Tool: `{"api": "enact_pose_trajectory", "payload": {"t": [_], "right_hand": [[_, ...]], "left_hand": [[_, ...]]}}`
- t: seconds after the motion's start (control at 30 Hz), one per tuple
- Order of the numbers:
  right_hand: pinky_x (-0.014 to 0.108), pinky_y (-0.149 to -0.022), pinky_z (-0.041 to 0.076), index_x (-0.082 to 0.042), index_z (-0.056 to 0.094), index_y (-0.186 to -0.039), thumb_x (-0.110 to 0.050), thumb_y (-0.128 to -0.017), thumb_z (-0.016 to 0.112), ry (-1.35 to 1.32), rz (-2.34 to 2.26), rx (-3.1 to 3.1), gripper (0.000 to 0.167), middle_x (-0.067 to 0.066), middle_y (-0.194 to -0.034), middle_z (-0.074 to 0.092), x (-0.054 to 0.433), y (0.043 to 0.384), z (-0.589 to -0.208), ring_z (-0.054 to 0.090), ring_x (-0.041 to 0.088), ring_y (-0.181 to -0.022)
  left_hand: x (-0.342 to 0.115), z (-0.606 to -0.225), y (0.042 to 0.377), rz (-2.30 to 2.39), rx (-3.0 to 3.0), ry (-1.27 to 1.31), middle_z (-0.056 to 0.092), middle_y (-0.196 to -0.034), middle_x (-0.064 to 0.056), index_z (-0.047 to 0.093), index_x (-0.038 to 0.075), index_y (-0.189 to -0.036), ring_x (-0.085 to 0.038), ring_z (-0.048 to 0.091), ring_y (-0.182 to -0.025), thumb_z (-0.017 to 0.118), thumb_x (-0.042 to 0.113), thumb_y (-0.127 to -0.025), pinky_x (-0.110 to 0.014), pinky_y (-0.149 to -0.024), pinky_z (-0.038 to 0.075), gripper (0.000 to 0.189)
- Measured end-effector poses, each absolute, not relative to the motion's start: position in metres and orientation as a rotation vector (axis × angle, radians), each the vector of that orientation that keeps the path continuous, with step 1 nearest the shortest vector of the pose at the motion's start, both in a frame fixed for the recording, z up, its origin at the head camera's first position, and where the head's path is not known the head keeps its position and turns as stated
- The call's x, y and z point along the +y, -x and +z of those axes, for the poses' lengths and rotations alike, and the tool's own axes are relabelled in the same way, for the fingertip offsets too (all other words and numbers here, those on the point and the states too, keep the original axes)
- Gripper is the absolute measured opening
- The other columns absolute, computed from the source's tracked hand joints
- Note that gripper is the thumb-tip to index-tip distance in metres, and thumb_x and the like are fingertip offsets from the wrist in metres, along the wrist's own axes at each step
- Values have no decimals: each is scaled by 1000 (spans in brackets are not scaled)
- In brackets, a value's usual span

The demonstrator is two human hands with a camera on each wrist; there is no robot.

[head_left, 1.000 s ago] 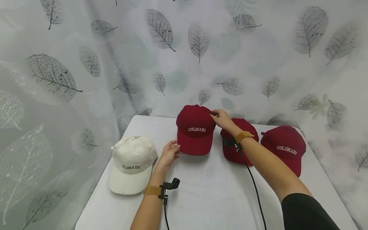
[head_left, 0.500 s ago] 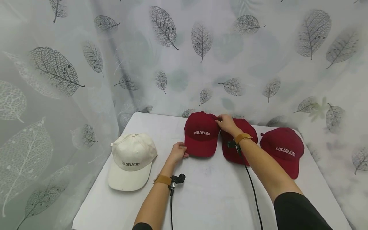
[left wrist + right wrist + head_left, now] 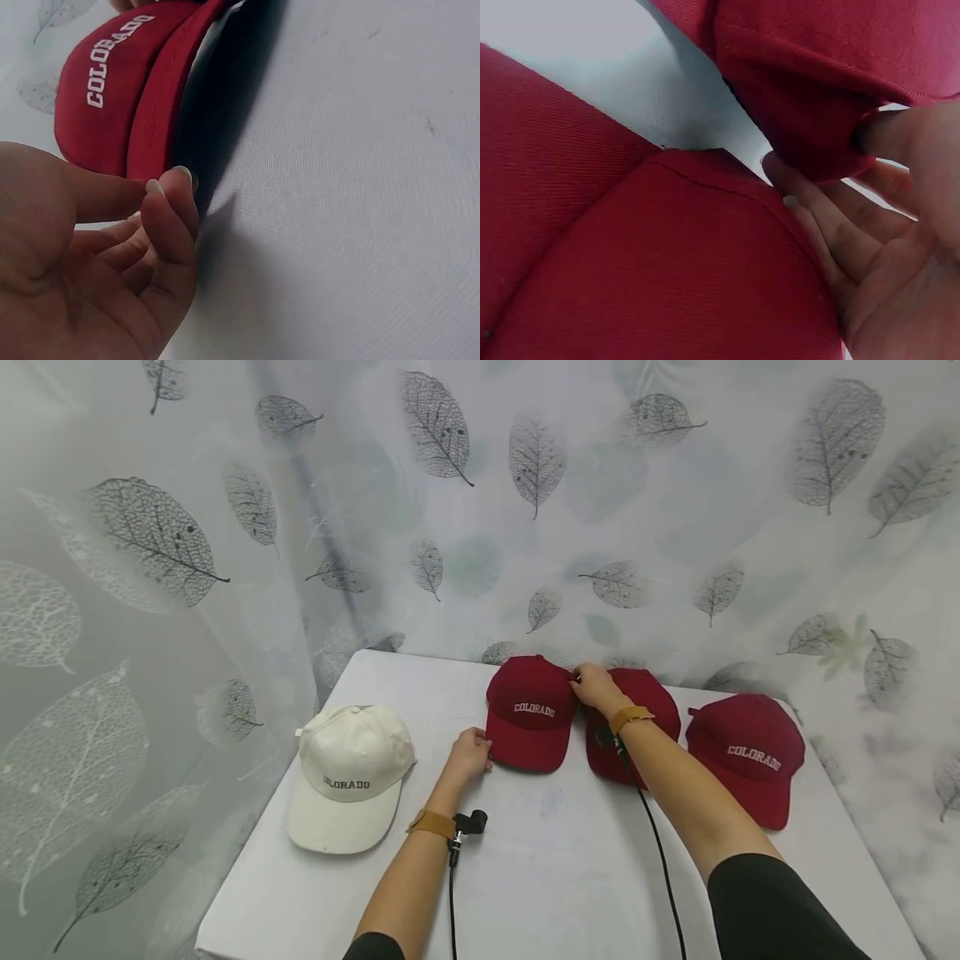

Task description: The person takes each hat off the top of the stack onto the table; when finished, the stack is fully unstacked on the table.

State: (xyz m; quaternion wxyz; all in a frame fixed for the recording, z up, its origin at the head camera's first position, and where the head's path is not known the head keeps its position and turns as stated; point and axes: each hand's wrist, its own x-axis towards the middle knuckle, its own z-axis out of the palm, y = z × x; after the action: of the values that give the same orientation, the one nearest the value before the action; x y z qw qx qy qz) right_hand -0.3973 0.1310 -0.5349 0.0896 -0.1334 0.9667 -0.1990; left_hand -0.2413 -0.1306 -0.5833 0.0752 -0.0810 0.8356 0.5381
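A red baseball cap [image 3: 529,739] with white COLORADO lettering sits at the back middle of the table, brim toward me. My left hand [image 3: 468,753] pinches the left edge of its brim between thumb and fingertips, as the left wrist view shows on the cap's brim [image 3: 154,124]. With thumb and fingers my right hand [image 3: 597,685] grips the cap's right side; in the right wrist view the gripped cloth of that cap [image 3: 802,112] folds at the thumb. Close beside it lies a second red baseball cap [image 3: 648,702], partly hidden by my right hand and wrist, its surface against my fingers.
Another red baseball cap [image 3: 746,752] lies farther right, near the table's right edge. A cream baseball cap [image 3: 352,777] rests on the left side. All are on a white table [image 3: 555,877], with a leaf-print curtain [image 3: 480,510] behind. Black cables [image 3: 663,868] trail from both wrists.
Both hands have carried the red cap right and a little toward me, down beside the second red cap. During the last half second it has barely moved. The other caps stay put.
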Motion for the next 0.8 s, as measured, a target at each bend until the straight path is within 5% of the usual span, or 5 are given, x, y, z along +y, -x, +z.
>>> {"api": "enact_pose_trajectory", "payload": {"t": [0.23,0.8], "right_hand": [[50,-91,51,11,62,-125,-13,-105,53,384,-540,2859,32,29,-122,64,132,397,-534,62,38,-105],[54,-95,50,9,61,-128,-17,-104,55,411,-527,2865,36,28,-125,63,132,406,-533,61,40,-112]], "left_hand": [[-126,-585,244,1552,2579,241,67,-83,-9,58,-6,-128,-9,58,-54,55,10,-105,-22,-53,46,29],[-124,-588,244,1452,2679,217,60,-69,-1,54,-1,-135,-10,56,-52,65,10,-100,-25,-56,43,38]]}}
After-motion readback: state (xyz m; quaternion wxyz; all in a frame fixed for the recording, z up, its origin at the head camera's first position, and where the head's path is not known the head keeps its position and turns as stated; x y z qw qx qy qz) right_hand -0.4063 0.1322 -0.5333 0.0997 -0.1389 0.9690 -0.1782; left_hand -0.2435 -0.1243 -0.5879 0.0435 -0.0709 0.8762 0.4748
